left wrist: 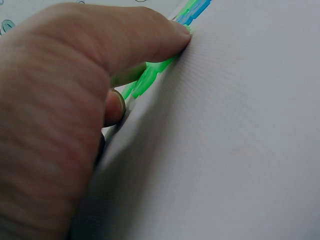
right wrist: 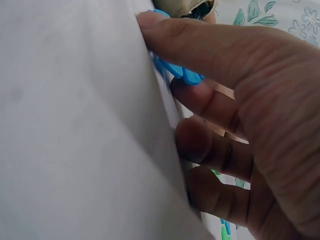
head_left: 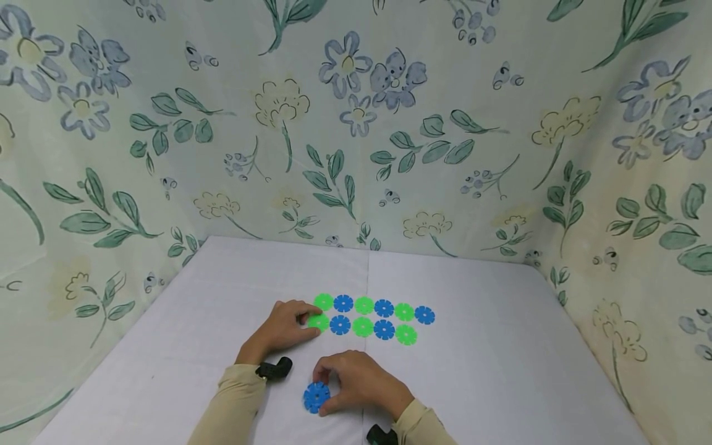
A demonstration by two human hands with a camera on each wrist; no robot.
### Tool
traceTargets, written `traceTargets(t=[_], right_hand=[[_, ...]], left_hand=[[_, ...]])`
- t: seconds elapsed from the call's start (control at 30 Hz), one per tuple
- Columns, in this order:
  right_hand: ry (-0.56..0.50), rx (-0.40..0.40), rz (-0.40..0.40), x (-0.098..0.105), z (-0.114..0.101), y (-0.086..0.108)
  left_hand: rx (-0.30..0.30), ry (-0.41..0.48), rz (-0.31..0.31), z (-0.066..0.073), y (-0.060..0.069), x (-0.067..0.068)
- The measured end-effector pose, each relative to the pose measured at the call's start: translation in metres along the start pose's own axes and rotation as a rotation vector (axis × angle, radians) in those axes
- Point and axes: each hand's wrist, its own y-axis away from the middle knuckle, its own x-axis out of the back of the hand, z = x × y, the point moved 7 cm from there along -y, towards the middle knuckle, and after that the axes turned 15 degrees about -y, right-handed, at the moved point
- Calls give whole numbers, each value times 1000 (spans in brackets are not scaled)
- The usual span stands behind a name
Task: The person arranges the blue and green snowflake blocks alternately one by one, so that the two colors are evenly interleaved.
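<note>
Two rows of flat notched plastic discs lie on the white table, green and blue by turns. At the left end of the near row, my left hand [head_left: 285, 329] holds a green disc [head_left: 319, 322] between thumb and fingers; in the left wrist view the thumb [left wrist: 150, 37] touches that green disc [left wrist: 146, 80]. Closer to me, my right hand [head_left: 361, 378] pinches a blue notched disc [head_left: 316, 397] by its right side. The right wrist view shows this blue disc [right wrist: 172, 69] partly hidden behind the thumb [right wrist: 195, 47], low over the cloth.
At the right end of the far row lies a blue disc [head_left: 425, 315]; the near row ends in a green disc [head_left: 406, 335]. A white cloth covers the table [head_left: 500, 371]. Flowered curtain [head_left: 356, 123] hangs behind and at both sides.
</note>
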Motion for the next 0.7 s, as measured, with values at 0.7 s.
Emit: traceTargets(t=[0.7], right_hand=[[-31,14,-3,1,-4,2]], left_hand=[[-13,-3,22,-3,0,-3]])
